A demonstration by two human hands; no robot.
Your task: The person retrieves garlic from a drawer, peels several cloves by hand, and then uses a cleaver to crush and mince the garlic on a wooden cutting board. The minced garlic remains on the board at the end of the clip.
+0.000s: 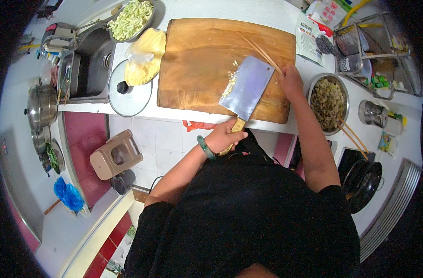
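My left hand (225,136) is wrapped round the yellowish handle of a cleaver (249,85), whose broad blade lies flat over the wooden cutting board (197,60). Pale chopped bits (230,85) sit along the blade's left edge. In my right hand (291,83), at the board's right side, is a pair of chopsticks (262,53), their far tips slanting over the board. Just right of that forearm stands a metal bowl (346,88) of brownish chopped filling (327,99), with another pair of chopsticks (353,136) resting in it.
Left of the board lie a glass lid (139,99) and a yellow bag (149,51). A bowl of chopped greens (131,21) stands beside the sink (91,65). At right are a white packet (310,39), a wire rack (374,60) and a black pan (364,185). A beige stool (102,162) stands below.
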